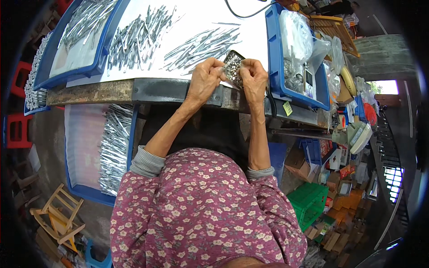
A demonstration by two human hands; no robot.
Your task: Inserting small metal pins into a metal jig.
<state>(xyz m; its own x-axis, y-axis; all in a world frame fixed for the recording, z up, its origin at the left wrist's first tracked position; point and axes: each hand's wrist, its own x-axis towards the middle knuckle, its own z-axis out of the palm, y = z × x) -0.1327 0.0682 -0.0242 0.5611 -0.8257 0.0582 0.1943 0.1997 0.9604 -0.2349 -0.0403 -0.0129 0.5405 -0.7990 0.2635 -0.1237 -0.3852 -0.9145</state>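
Observation:
Over the near edge of the white-topped table, both my hands meet at a small dark tray point(235, 82) filled with tiny silvery parts. My left hand point(205, 79) is closed at the tray's left side, its thumb and fingertips pressed together. My right hand point(254, 80) is closed in a pinch on the other side. What the fingertips hold is too small to make out. Beyond them lies a loose pile of thin grey metal strips point(203, 47), and a second strip pile point(140, 40) is farther left.
At the table's left stands a blue bin point(71, 73) with more strips. Another blue bin point(89, 192) of strips sits lower left. On the right, a blue crate point(279, 82) holds plastic bags. A green crate point(308, 203), boxes and a wooden stool point(56, 214) are on the floor.

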